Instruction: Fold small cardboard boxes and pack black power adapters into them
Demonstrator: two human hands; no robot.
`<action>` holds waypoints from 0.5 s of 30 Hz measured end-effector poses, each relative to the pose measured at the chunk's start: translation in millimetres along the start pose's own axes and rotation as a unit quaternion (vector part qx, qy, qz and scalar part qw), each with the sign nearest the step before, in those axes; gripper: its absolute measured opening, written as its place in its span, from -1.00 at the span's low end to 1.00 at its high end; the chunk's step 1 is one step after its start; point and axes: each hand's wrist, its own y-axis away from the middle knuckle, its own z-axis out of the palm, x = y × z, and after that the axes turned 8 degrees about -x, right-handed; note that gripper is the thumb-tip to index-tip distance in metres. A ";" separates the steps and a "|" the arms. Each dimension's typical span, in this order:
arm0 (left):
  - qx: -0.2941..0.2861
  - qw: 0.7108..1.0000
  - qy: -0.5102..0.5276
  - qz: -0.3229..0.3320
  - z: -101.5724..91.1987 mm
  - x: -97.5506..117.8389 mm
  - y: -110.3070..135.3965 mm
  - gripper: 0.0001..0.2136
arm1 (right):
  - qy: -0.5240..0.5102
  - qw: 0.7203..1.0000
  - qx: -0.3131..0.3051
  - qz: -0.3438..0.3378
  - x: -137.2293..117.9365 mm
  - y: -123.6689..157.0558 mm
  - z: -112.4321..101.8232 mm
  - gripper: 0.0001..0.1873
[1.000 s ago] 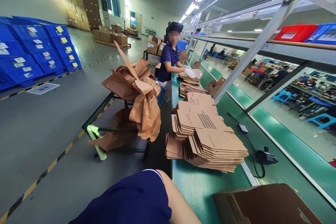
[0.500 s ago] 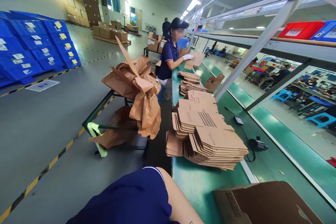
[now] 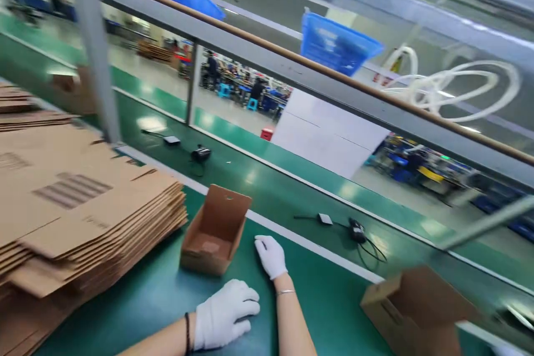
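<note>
The scene was bright, with pale glare spots on the green worktop (image 3: 267, 189). Motion blur smeared the flat cardboard stack (image 3: 79, 194) and the right-hand box (image 3: 411, 317), while the middle box (image 3: 213, 233) looked somewhat sharper.

Matt cardboard boxes (image 3: 213, 236); glossy green worktop (image 3: 142, 306); cloth gloves (image 3: 227, 314).

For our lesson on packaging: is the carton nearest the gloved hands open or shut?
The carton is open: its lid stands raised at the back, and one can see inside.
</note>
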 end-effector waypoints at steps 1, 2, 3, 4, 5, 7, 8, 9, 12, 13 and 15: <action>-0.008 1.000 0.006 -0.005 -1.2 0.1 0.9 -0.89 | -0.003 1.000 0.005 0.002 -0.9 -0.9 0.8 -0.71; -0.013 1.000 0.012 -0.007 -1.5 0.1 1.3 -0.87 | -0.008 1.000 0.008 0.003 -1.0 -1.0 1.9 -0.72; -0.014 1.000 0.021 -0.008 -0.9 0.1 1.4 -0.86 | -0.013 1.000 0.011 0.005 -0.7 -0.4 2.9 -0.74; -0.012 0.999 0.031 -0.007 0.0 -0.1 1.2 -0.84 | -0.020 1.000 0.014 0.008 0.1 0.1 3.6 -0.75; -0.011 0.999 0.042 -0.008 1.1 -0.6 0.9 -0.83 | -0.028 0.999 0.019 0.014 1.2 -0.1 3.3 -0.76; -0.014 0.998 0.057 -0.015 2.9 -2.6 0.5 -0.79 | -0.049 0.997 0.040 0.039 5.8 -4.8 -2.7 -0.73; -0.016 0.998 0.062 -0.017 3.6 -4.2 0.5 -0.78 | -0.060 0.995 0.057 0.058 9.9 -9.9 -9.5 -0.68; -0.016 0.998 0.065 -0.015 4.4 -6.3 0.8 -0.77 | -0.069 0.991 0.078 0.082 15.6 -16.6 -19.6 -0.63; 0.004 0.997 0.072 0.016 10.2 -16.1 2.3 -0.76 | -0.076 0.972 0.146 0.169 44.3 -40.6 -68.0 -0.51; 0.012 0.997 0.075 0.030 14.0 -20.7 2.6 -0.77 | -0.071 0.963 0.168 0.201 57.1 -47.4 -88.2 -0.49; 0.012 0.995 0.084 0.050 24.2 -32.1 2.3 -0.78 | -0.052 0.939 0.208 0.270 84.9 -55.2 -129.1 -0.51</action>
